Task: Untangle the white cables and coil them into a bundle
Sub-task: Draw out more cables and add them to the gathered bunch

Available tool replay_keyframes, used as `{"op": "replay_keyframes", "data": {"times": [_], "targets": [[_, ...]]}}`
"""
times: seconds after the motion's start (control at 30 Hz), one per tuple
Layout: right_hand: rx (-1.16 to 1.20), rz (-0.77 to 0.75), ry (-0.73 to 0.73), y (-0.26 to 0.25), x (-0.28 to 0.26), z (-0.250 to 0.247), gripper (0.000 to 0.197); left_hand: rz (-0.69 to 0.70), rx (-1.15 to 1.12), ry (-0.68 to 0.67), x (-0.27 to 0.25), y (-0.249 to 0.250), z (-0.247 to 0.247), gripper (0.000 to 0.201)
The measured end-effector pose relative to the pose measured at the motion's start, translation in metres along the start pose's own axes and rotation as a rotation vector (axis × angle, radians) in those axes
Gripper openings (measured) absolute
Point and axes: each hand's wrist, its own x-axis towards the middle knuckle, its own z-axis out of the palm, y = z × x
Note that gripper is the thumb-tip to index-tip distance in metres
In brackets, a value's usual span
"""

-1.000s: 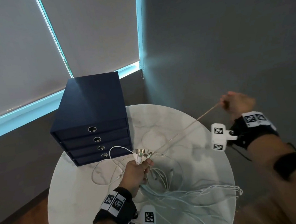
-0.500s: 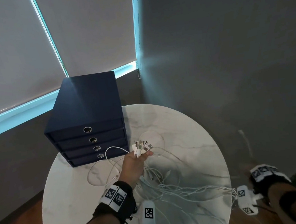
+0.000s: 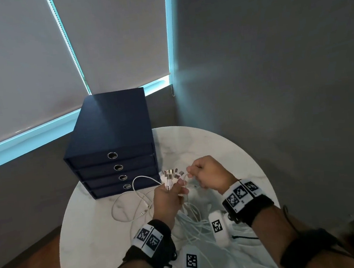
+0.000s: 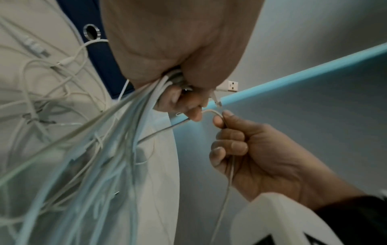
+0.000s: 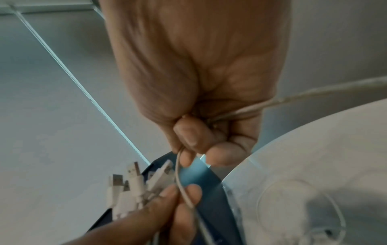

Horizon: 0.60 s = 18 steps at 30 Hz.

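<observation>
White cables are gripped by the left hand; one strand is pinched by the right hand; one four-drawer box is positioned beside them on the table

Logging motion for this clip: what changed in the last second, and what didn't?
The right hand, earlier stretched far right pulling one cable taut, then low off the table's edge, now pinches a cable beside the left hand. The left hand kept gripping the plug ends; the drawer box stayed put.
</observation>
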Motion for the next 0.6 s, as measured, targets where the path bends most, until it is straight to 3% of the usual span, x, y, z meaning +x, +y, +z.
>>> {"op": "replay_keyframes", "data": {"times": [0.1,0.2,0.33,0.47,0.5,0.6], "targets": [[0.096,0.002,0.058,-0.002,-0.004,0.014,0.033,-0.074,-0.052,0.008,-0.002,-0.002,-0.003,0.032],[0.14,-0.035,0.035,-0.001,-0.017,0.023,0.032,-0.221,-0.161,-0.087,-0.003,0.005,-0.003,0.037],[0.384,-0.02,-0.054,0.002,-0.035,0.025,0.024,-0.303,-0.244,-0.192,-0.006,0.014,-0.001,0.029],[0.419,0.029,-0.107,0.012,-0.042,0.024,0.017,-0.341,-0.163,-0.221,-0.008,0.012,0.003,0.025],[0.394,0.019,-0.075,0.015,-0.043,0.024,0.016,-0.357,-0.128,-0.237,-0.008,0.011,0.004,0.026],[0.152,-0.066,0.225,0.03,-0.035,0.018,0.019,-0.409,-0.081,-0.293,-0.012,0.009,0.007,0.034]]}}
